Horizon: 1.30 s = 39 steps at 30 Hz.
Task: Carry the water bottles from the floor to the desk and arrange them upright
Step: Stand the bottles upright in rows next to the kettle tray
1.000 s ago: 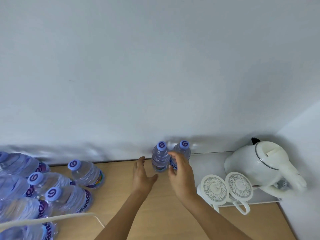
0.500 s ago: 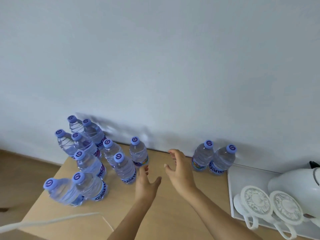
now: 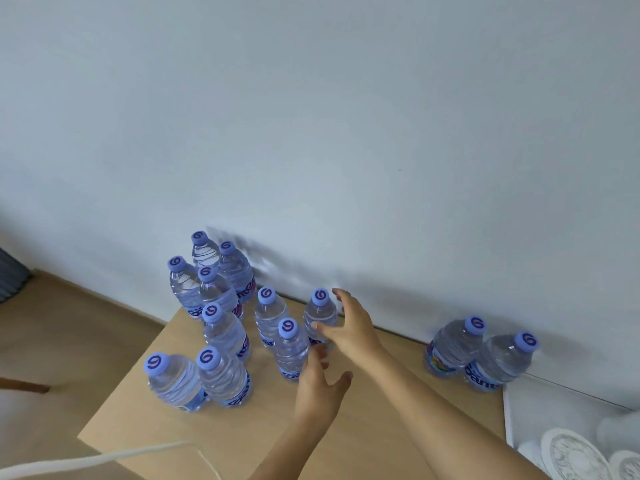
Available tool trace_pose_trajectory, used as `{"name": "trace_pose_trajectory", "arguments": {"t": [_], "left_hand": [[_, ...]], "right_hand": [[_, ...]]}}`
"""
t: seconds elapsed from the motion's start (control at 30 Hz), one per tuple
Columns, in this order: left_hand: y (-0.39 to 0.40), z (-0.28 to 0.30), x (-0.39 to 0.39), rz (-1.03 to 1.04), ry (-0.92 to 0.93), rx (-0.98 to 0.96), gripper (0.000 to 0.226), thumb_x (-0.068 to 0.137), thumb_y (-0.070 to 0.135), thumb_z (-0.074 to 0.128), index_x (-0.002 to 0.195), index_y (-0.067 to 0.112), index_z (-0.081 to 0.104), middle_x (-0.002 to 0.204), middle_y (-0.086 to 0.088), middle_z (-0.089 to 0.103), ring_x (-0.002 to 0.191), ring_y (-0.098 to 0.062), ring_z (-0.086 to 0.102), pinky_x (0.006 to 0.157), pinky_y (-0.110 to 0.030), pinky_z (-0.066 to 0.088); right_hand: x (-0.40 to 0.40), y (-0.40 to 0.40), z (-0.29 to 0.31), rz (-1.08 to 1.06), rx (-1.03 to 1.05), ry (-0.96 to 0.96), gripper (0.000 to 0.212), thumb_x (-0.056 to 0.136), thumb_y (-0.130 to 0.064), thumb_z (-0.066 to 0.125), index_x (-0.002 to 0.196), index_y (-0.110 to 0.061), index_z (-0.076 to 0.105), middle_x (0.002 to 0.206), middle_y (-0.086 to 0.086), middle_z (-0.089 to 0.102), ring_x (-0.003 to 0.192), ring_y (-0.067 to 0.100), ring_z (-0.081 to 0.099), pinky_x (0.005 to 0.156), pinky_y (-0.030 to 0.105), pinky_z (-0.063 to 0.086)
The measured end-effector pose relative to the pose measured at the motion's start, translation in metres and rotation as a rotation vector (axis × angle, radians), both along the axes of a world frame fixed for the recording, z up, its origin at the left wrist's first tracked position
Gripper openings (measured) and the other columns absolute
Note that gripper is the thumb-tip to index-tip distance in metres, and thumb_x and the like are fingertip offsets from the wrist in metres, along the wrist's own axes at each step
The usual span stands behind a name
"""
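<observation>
Both hands reach out empty with fingers spread: the right hand [image 3: 349, 332] beside a capped bottle [image 3: 320, 315], the left hand [image 3: 317, 386] just short of another bottle [image 3: 291, 348]. Beneath them lies the wooden desk [image 3: 242, 438]. Left of them stands a cluster of upright bottles [image 3: 214, 313]; right of them, two bottles [image 3: 479, 355] by the wall.

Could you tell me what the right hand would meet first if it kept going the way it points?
Most likely the bottle right by the open right hand; its fingers point up-left toward it, though depth is unclear.
</observation>
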<state>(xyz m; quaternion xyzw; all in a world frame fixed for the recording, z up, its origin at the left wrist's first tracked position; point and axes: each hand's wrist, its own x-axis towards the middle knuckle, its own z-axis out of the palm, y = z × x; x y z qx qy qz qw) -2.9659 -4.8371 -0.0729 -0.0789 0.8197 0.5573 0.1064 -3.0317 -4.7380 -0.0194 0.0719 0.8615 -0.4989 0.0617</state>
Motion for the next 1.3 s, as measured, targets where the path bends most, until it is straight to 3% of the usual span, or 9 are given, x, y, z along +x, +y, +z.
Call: {"name": "trace_pose_trajectory", "arguments": {"t": [0.2, 0.5, 0.67, 0.83, 0.97, 1.03, 1.13, 1.23, 1.3], "left_hand": [[0.006, 0.000, -0.007, -0.016, -0.039, 0.016, 0.054, 0.079, 0.021, 0.075, 0.120, 0.029, 0.042, 0.113, 0.024, 0.046, 0.098, 0.000, 0.050, 0.078, -0.017, 0.039], [0.005, -0.006, -0.008, -0.029, -0.030, -0.024, 0.052, 0.080, 0.021, 0.075, 0.118, 0.031, 0.040, 0.112, 0.023, 0.047, 0.101, -0.004, 0.052, 0.081, -0.020, 0.041], [0.013, -0.002, -0.008, -0.081, 0.011, -0.051, 0.055, 0.080, 0.022, 0.075, 0.125, 0.019, 0.042, 0.121, 0.007, 0.051, 0.113, -0.016, 0.052, 0.088, -0.026, 0.044], [0.031, 0.024, -0.012, -0.135, 0.163, 0.011, 0.083, 0.066, 0.029, 0.087, 0.132, 0.015, 0.039, 0.120, 0.004, 0.051, 0.110, -0.011, 0.054, 0.092, -0.026, 0.047], [0.048, 0.039, -0.016, -0.205, 0.227, 0.111, 0.072, 0.059, 0.018, 0.088, 0.116, 0.014, 0.045, 0.109, 0.001, 0.057, 0.100, -0.012, 0.060, 0.081, -0.034, 0.055], [0.054, 0.044, -0.014, -0.231, 0.189, 0.121, 0.062, 0.058, 0.027, 0.082, 0.106, 0.017, 0.044, 0.102, -0.002, 0.059, 0.091, -0.018, 0.063, 0.071, -0.040, 0.056], [0.059, 0.049, -0.007, -0.303, 0.194, 0.072, 0.047, 0.053, 0.044, 0.066, 0.089, 0.027, 0.039, 0.087, 0.001, 0.059, 0.075, -0.017, 0.061, 0.055, -0.034, 0.050], [0.061, 0.049, 0.003, -0.402, 0.174, 0.124, 0.045, 0.059, 0.026, 0.075, 0.092, 0.023, 0.044, 0.086, -0.001, 0.063, 0.075, -0.021, 0.064, 0.060, -0.044, 0.055], [0.061, 0.047, 0.011, -0.439, 0.165, 0.160, 0.045, 0.062, 0.014, 0.081, 0.093, 0.021, 0.049, 0.086, 0.002, 0.066, 0.076, -0.014, 0.066, 0.060, -0.033, 0.056]], "right_hand": [[-0.016, -0.008, -0.002, 0.027, -0.066, -0.026, 0.043, 0.068, -0.028, 0.079, 0.099, -0.040, 0.053, 0.097, -0.018, 0.064, 0.089, 0.004, 0.063, 0.072, 0.019, 0.049], [-0.004, 0.000, -0.002, -0.078, -0.063, 0.023, 0.036, 0.068, -0.022, 0.083, 0.099, -0.027, 0.064, 0.092, -0.010, 0.072, 0.088, 0.011, 0.067, 0.081, 0.035, 0.056], [0.014, 0.019, 0.017, -0.179, 0.070, 0.081, 0.042, 0.065, -0.041, 0.084, 0.102, -0.032, 0.067, 0.093, -0.014, 0.071, 0.090, 0.007, 0.064, 0.074, 0.024, 0.051], [0.038, 0.038, 0.043, -0.331, 0.217, 0.154, 0.042, 0.062, -0.055, 0.080, 0.093, -0.032, 0.066, 0.070, -0.019, 0.056, 0.074, 0.006, 0.056, 0.054, 0.011, 0.029], [0.062, 0.043, 0.058, -0.475, 0.306, 0.213, 0.045, 0.061, -0.061, 0.077, 0.086, -0.025, 0.066, 0.066, -0.013, 0.055, 0.074, 0.014, 0.064, 0.059, 0.024, 0.040], [0.075, 0.043, 0.063, -0.550, 0.333, 0.228, 0.045, 0.061, -0.062, 0.076, 0.083, -0.024, 0.066, 0.067, -0.010, 0.058, 0.073, 0.014, 0.065, 0.061, 0.027, 0.047], [0.100, 0.041, 0.067, -0.646, 0.401, 0.240, 0.048, 0.063, -0.065, 0.073, 0.081, -0.022, 0.061, 0.072, -0.010, 0.062, 0.073, 0.012, 0.063, 0.061, 0.026, 0.047], [0.122, 0.045, 0.064, -0.694, 0.405, 0.259, 0.051, 0.065, -0.064, 0.072, 0.086, -0.020, 0.058, 0.082, -0.008, 0.064, 0.077, 0.013, 0.062, 0.064, 0.027, 0.047], [0.138, 0.050, 0.061, -0.685, 0.391, 0.272, 0.054, 0.066, -0.063, 0.074, 0.095, -0.019, 0.060, 0.086, -0.010, 0.061, 0.078, 0.009, 0.057, 0.065, 0.021, 0.042]]}}
